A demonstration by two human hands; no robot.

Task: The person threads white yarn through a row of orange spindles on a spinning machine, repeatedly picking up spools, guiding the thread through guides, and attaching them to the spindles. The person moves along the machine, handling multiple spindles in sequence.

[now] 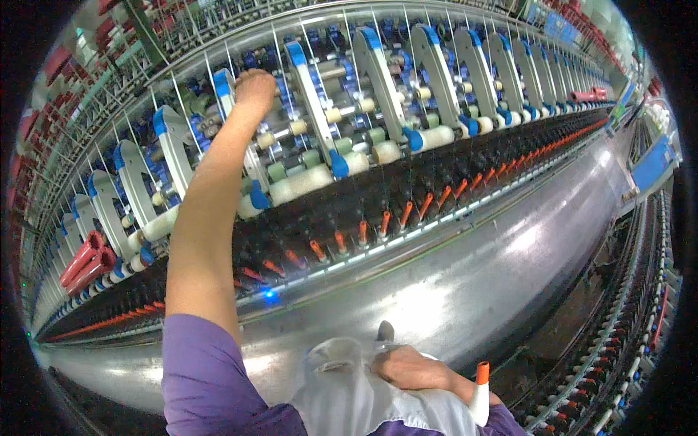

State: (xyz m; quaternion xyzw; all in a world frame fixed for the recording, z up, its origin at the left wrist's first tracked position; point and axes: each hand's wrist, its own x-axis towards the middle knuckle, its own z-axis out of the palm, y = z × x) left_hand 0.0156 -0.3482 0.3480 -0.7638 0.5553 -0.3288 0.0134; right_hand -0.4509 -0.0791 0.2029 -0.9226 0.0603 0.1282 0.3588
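Left hand (254, 91), fingers curled, reaches to the upper-left frame and grips a white-and-blue pivoting arm (227, 98) whose long axis runs upward. Right hand (407, 367), bottom centre, clutches a white cloth bag (349, 396); contents hidden. An orange-tipped white bobbin (480, 396) stands upright beside it.

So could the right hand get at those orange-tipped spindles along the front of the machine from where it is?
Probably yes. The right hand rests low on a white cloth bag at the waist, and nothing stands between it and the orange-tipped spindles. The left hand is up at a blue-capped arm.
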